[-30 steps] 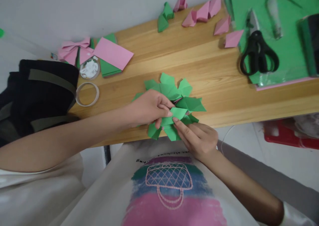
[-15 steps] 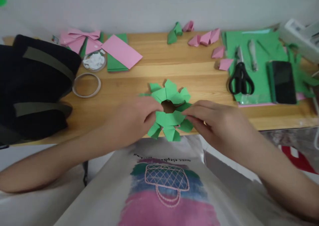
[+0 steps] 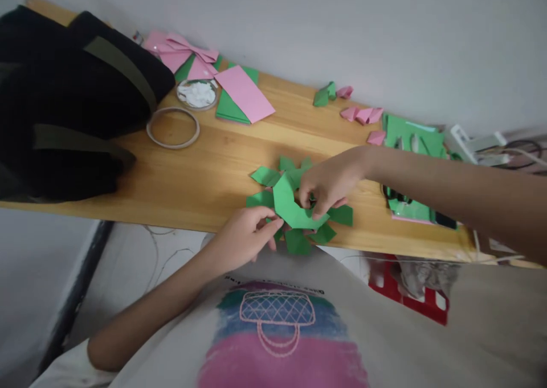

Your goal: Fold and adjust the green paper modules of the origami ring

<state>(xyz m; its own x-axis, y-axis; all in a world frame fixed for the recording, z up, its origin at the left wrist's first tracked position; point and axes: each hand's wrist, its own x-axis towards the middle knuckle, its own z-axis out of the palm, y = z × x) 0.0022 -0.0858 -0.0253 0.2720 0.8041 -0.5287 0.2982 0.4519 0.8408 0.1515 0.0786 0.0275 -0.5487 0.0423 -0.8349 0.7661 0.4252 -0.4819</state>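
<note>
A green folded-paper wreath [image 3: 284, 203], a ring with pointed leaf-like pieces around it, lies near the front edge of the table. At its left lower rim, my left hand [image 3: 241, 234] pinches the paper between thumb and fingers. My right hand [image 3: 327, 186] reaches over the wreath from the right, fingers curled down at the central hole and closed on the inner edge of the ring. Bits of pink paper show between the green pieces. The right hand hides the ring's upper right part.
A black bag [image 3: 94, 92] fills the table's left end. Beside it are a tape roll [image 3: 173, 143], a dish of white bits [image 3: 198, 94] and pink paper [image 3: 245, 93]. Folded pink pieces [image 3: 367, 115] lie along the back. Green sheets [image 3: 414, 131] lie right, partly under my forearm.
My head view has tilted and shifted. My right hand has moved from the wreath's right side to its centre. My left hand has dropped to the lower left rim, and the wreath is turned.
</note>
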